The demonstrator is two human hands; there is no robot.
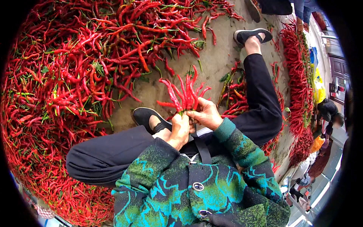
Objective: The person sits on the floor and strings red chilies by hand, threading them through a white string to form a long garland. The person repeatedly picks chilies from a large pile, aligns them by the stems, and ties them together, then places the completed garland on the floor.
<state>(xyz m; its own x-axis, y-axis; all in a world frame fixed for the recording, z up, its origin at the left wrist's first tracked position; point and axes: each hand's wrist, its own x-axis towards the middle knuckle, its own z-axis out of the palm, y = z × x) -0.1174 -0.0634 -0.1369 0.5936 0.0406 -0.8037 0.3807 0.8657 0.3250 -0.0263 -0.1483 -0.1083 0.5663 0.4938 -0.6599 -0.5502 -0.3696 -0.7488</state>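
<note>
A small bunch of red chili peppers (185, 92) is held upright between my two hands, the tips fanned away from me and the stems together at my fingers. My left hand (179, 129) grips the bunch by its stem end. Against the same stems, at the right of the bunch, my right hand (207, 113) pinches with thumb and fingers. A large heap of loose red chilies (71, 71) with green stems spreads beyond and to the left of my hands. The undersides of both hands are hidden.
A smaller pile of chilies (236, 99) lies by my right leg. Further right stretches a long row of stacked chilies (297, 85), with a yellow bag (319, 85) behind it. Another person's legs show at the top right, and several people are at the right edge.
</note>
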